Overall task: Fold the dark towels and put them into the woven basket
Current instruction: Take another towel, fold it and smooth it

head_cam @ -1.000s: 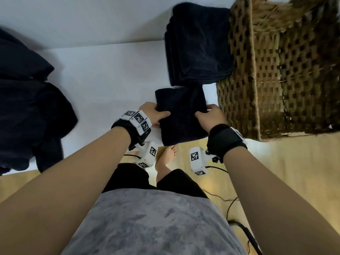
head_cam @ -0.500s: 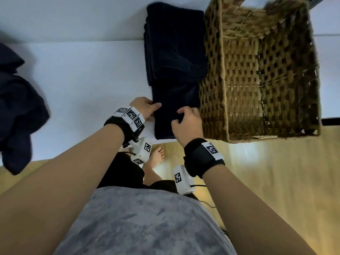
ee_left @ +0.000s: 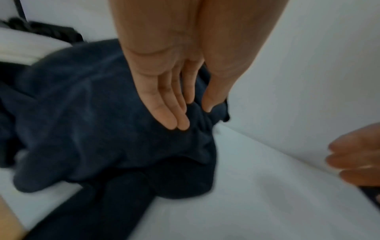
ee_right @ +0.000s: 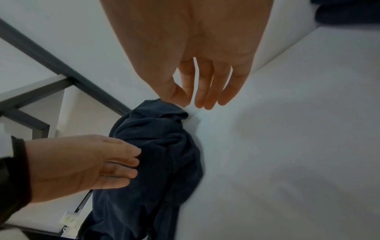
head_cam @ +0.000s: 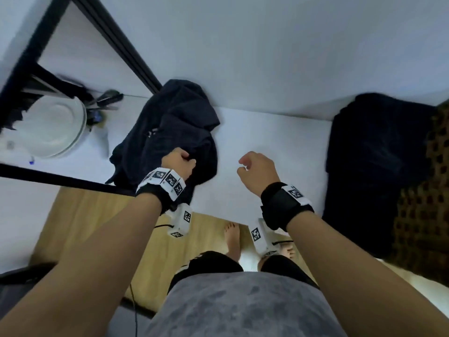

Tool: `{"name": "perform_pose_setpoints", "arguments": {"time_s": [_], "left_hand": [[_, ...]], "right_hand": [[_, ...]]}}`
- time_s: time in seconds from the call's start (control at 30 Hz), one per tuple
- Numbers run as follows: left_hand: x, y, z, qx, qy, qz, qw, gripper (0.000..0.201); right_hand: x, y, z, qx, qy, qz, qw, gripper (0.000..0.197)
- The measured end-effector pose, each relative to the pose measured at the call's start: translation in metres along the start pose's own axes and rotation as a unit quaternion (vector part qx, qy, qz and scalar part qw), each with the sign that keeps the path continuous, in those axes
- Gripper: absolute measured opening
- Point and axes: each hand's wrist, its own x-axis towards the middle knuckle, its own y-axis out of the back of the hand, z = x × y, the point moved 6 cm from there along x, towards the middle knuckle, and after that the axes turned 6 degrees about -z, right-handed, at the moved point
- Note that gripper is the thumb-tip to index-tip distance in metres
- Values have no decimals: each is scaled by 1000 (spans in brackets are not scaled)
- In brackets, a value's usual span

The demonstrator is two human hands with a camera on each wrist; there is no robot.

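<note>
Now the crumpled dark towel (head_cam: 170,132), heaped at the white table's (head_cam: 279,142) left edge, is pinched, it seems, by the left hand (head_cam: 179,164); the right hand (head_cam: 257,170), loosely curled, holds nothing. 1 corner should be found before lifting, beside the folded stack (head_cam: 371,166) and woven basket (head_cam: 435,190).

Dim soft indoor light, faint shadows, motion blur, wide-angle warping at edges

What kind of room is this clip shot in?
Probably a home, maybe a kitchen or utility corner: a white table against a wall, plates and utensils at its left end, wood flooring, and the person barefoot.
</note>
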Motion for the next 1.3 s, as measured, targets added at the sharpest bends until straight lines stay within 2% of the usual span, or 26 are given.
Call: {"name": "perform_pose_setpoints", "arguments": {"time_s": [0.1,0.17,0.23,0.33,0.4,0.6,0.77,0.87,0.9,1.03,1.17,1.3], "left_hand": [[14,35,-31,72,-6,72,995,51],[20,50,-44,39,-26,135,990,59],[31,60,-48,14,-65,164,984,57],[46,71,-45,31,-114,127,985,30],[46,80,-33,11,-160,110,981,21],[1,112,47,-53,-315,43,947,20],[-63,147,132,-104,-423,-58,898,17],[-109,165,170,-110,-495,-82,858,22],[-124,169,179,-111,-514,-91,846,21],[-169,178,204,-75,-556,-89,823,27],[-193,185,212,-65,-568,-47,819,36],[-219,175,206,-71,-561,-95,820,35]], "right_hand": [[13,-24,-26,-7,3,-27,1000,19],[19,-36,-36,1,-3,-35,999,18],[25,-43,-43,1,-10,-32,999,17],[32,-49,-57,2,-15,-18,1000,15],[33,-49,-68,7,-19,-9,1000,15],[24,-4,-111,38,16,57,998,17],[-8,63,-158,110,96,115,983,43],[-42,101,-181,107,146,144,973,55],[-53,113,-187,100,159,154,970,52],[-96,158,-200,59,149,200,967,12],[-151,186,-207,61,179,280,941,20],[-200,190,-211,90,226,310,919,13]]}}
